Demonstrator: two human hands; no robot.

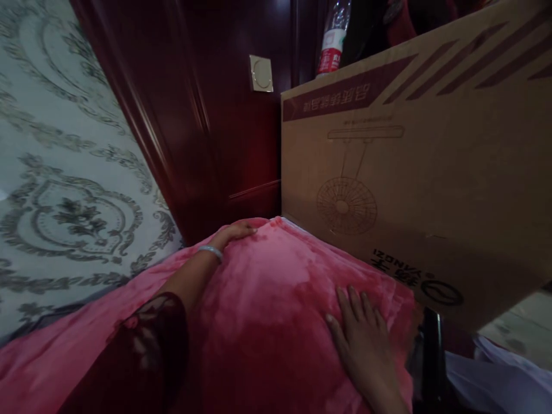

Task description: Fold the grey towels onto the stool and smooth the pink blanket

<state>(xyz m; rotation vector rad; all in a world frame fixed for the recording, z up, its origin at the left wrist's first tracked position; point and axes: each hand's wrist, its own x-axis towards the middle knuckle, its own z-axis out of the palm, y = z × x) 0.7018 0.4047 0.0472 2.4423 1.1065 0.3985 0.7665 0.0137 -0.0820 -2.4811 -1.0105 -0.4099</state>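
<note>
A pink plush blanket (276, 287) spreads below me, its far end rising to a peak between the dark red panel and the cardboard box. My left hand (237, 231), with a pale bangle (211, 250) at its wrist, rests on the blanket near that far end, fingers stretched toward the peak. The undersides of those fingers are hidden. Nearer to me on the right, my right hand (364, 333) lies flat on the blanket with its fingers spread. Neither hand visibly holds anything.
A large cardboard box (414, 178) with a printed fan stands along the right; a plastic bottle (333, 49) is at its top edge. Behind are a dark red wooden panel (233, 132) and a square switch plate (261, 73). Patterned wallpaper (73, 213) covers the left.
</note>
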